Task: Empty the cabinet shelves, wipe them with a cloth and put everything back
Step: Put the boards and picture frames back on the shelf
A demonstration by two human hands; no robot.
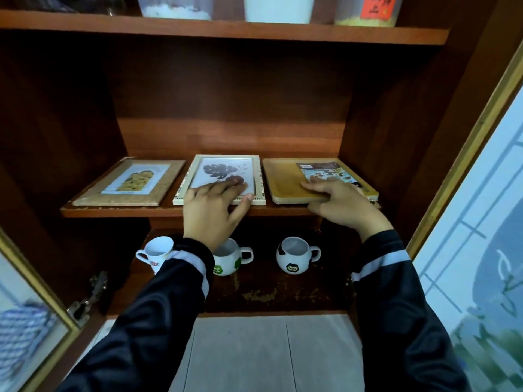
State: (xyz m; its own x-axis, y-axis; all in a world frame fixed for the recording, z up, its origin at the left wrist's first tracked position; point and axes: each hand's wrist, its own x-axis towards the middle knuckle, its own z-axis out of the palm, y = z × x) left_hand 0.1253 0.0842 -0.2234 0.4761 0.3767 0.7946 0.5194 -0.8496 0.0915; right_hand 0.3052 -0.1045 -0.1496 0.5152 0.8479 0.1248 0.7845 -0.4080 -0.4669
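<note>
Three flat items lie side by side on the middle shelf [113, 212] of a brown wooden cabinet. A cork-framed picture [127, 183] is on the left. A white-framed leaf print [223, 171] is in the middle, and my left hand [212, 207] rests on its near edge with fingers spread. On the right is a yellow wooden tray [283, 179] with a printed packet [325, 172] on it. My right hand [339, 205] holds the tray's near edge, thumb at the front and fingers on top touching the packet.
The lower shelf holds a white mug [155, 251] and two ball-shaped mugs [229, 257] [295, 256]. Several containers [278, 8] stand on the top shelf. Open glass cabinet doors flank both sides [467, 222]. Grey floor tiles [240, 355] lie below.
</note>
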